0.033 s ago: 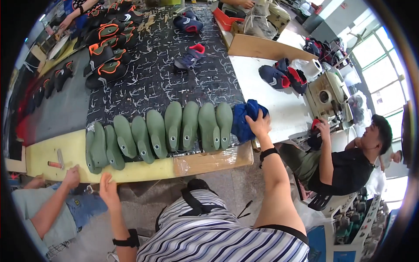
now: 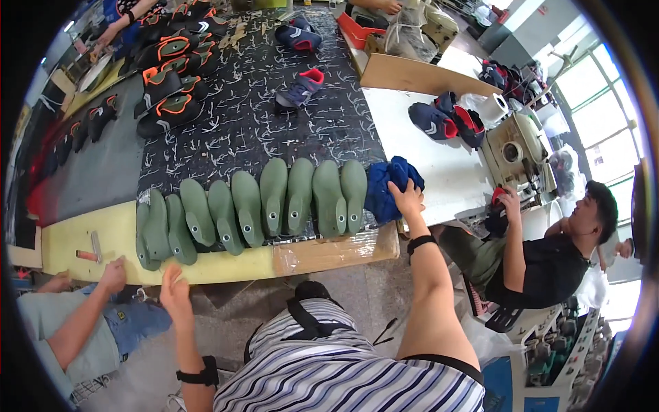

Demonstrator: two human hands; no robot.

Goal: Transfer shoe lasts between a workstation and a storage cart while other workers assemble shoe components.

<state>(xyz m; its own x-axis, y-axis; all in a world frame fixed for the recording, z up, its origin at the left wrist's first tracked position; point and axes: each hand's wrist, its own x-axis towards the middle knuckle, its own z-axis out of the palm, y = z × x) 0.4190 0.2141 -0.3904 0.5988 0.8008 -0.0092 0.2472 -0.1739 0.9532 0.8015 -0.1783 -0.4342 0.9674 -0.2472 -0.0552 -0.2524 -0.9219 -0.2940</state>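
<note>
A row of several green shoe lasts (image 2: 273,196) lies side by side along the near edge of the black-topped table (image 2: 240,147), toes pointing away from me. At the right end of the row is a bunched dark-blue cloth (image 2: 379,192). My right hand (image 2: 410,200) grips its right side, thumb and fingers pressed into the folds. My left hand (image 2: 176,292) is raised just off the near table edge, below the left lasts. Its fingers are loosely stretched, and I see nothing in it.
Navy shoes with red lining (image 2: 298,38) stand farther back, and more sit on the white table (image 2: 395,110). Black-and-orange shoes (image 2: 171,113) are heaped at far left. One co-worker's hand (image 2: 113,275) is near my left; another person (image 2: 549,254) sits at right by a sewing machine (image 2: 518,141).
My left hand has risen slightly toward the table edge, its fingers turning a little to the right. My right hand stays on the blue cloth.
</note>
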